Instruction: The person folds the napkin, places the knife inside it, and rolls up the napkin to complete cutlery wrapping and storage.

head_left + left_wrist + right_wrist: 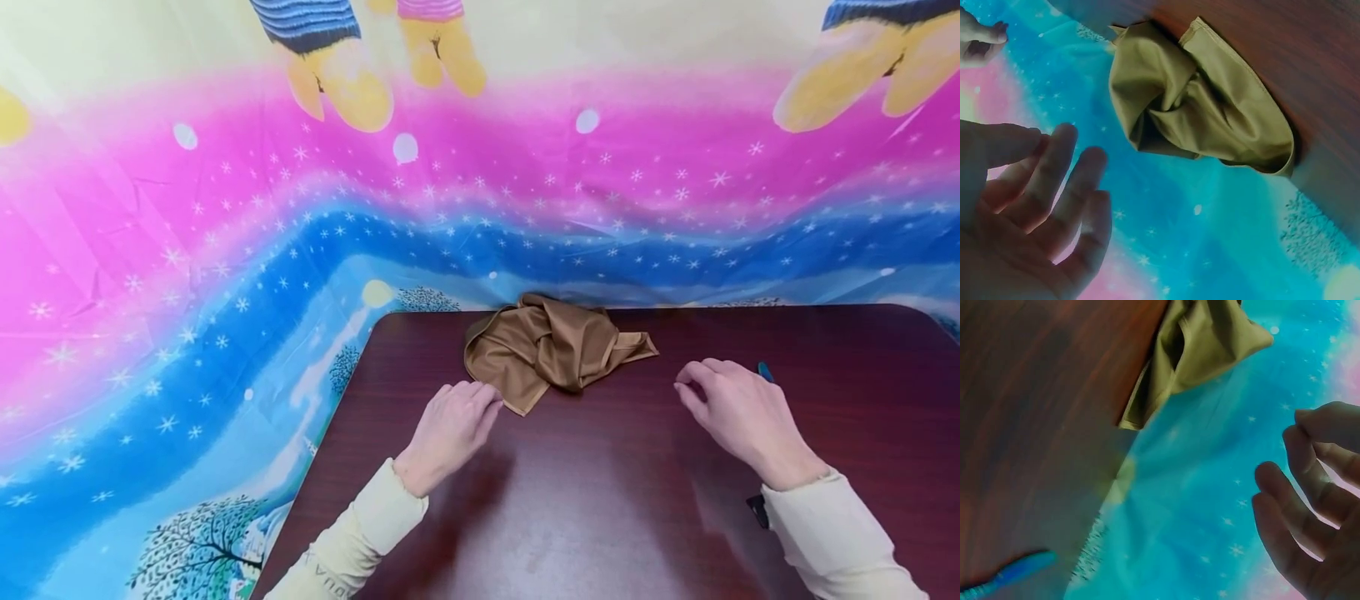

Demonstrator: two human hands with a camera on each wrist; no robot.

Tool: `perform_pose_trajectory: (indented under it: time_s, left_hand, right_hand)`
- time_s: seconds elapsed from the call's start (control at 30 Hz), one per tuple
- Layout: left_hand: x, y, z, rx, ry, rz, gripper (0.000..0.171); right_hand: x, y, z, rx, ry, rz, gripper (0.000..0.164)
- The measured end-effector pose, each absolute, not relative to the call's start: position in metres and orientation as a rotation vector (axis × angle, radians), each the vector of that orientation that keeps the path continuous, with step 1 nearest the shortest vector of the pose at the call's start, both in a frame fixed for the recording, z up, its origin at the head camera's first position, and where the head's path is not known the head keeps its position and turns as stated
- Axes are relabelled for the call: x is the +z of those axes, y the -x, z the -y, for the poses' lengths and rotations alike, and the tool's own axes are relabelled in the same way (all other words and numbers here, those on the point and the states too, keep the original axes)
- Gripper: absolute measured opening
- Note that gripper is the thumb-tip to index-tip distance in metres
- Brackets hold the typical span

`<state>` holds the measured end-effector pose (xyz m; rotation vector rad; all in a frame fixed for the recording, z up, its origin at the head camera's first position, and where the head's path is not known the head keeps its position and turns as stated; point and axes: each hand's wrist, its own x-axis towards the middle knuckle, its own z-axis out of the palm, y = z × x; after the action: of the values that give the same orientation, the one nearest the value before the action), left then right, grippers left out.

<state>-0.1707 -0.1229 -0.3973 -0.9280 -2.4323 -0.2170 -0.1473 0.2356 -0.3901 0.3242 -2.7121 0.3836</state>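
Note:
A crumpled brown cloth (555,342) with stitched edges lies in a heap at the far edge of the dark wooden table (570,500). One of its corners points toward me and another sticks out to the right. My left hand (453,425) hovers near the front-left corner; the left wrist view shows loosely bent fingers (1085,175) with nothing in them, apart from the cloth. To the right of the cloth is my right hand (738,408), also above the table. Its thumb and index finger come together, the other fingers (1279,534) are loosely bent, and it holds nothing.
A slim teal-blue object (1022,569) lies on the table, mostly hidden behind my right hand in the head view. A small black item (757,510) shows beside the right sleeve. Behind the table hangs a printed pink and blue backdrop (480,233).

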Motion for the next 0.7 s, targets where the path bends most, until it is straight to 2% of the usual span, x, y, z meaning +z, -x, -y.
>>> perform_pose_trajectory:
  time_s: [0.3, 0.43, 0.57, 0.7]
  left_hand:
    - [-0.421, 0.195, 0.118, -0.278, 0.877, 2.709, 0.007]
    - [-0.432, 0.206, 0.110, -0.213, 0.861, 2.739, 0.012]
    - [-0.440, 0.216, 0.098, -0.148, 0.850, 2.835, 0.016]
    - [-0.449, 0.223, 0.087, -0.034, 0.828, 2.904, 0.022]
  right_hand:
    - [-0.426, 0.180, -0.234, 0.715, -0.139, 2.839, 0.011]
    - [-0.437, 0.194, -0.230, 0.765, -0.117, 2.848, 0.020]
    - [-0.445, 0.208, -0.226, 0.806, -0.168, 2.884, 0.033]
    - [-0.452, 0.221, -0.220, 0.809, -0.331, 2.944, 0.042]
